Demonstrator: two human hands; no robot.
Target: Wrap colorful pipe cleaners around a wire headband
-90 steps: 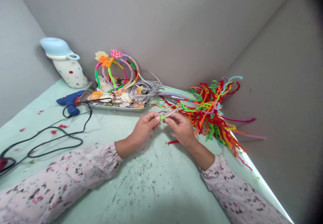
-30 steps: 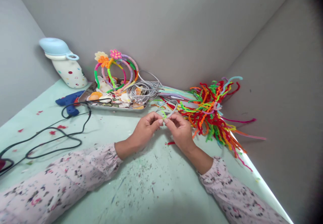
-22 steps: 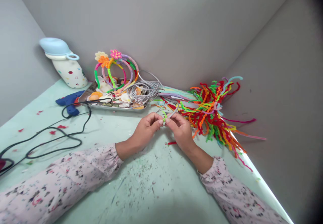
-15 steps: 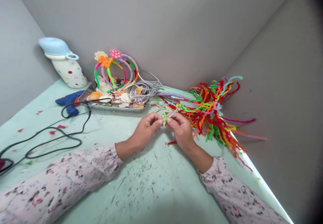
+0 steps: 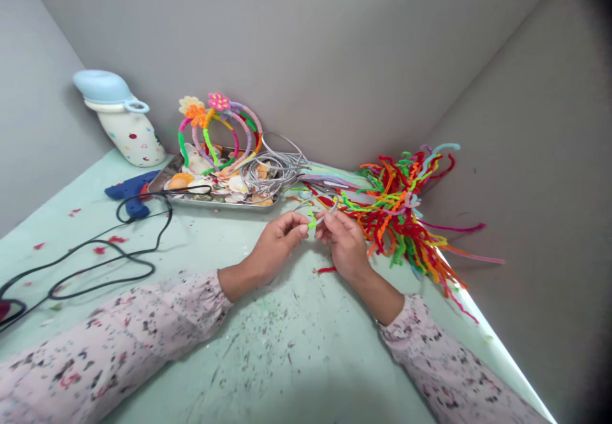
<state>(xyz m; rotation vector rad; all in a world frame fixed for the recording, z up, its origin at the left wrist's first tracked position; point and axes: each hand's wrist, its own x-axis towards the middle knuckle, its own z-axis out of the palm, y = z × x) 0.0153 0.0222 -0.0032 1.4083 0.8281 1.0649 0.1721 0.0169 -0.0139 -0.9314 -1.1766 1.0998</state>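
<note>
Above the middle of the table, my left hand (image 5: 278, 240) pinches a short bright green pipe cleaner (image 5: 312, 220) where it wraps around a thin grey hoop (image 5: 333, 206), which looks like a bare headband. Close on the right, my right hand (image 5: 345, 240) has thumb and fingers closed on the same hoop. Part of the hoop arches up behind the fingers, and its ends are hidden by them. Just beyond my hands lies a big heap of coloured pipe cleaners (image 5: 396, 210).
A metal tray (image 5: 224, 203) holds shells, a bundle of grey hoops (image 5: 277, 172) and several fuzzy wrapped headbands (image 5: 248, 134) with flowers. Left of it lie a blue glue gun (image 5: 134, 194) with a black cable (image 5: 127, 255) and a white bottle (image 5: 134, 134). Grey walls border the table.
My right hand has drawn slightly to the right, away from the green wrap, and its fingers have shifted along the hoop. My left hand keeps its pinch in nearly the same place.
</note>
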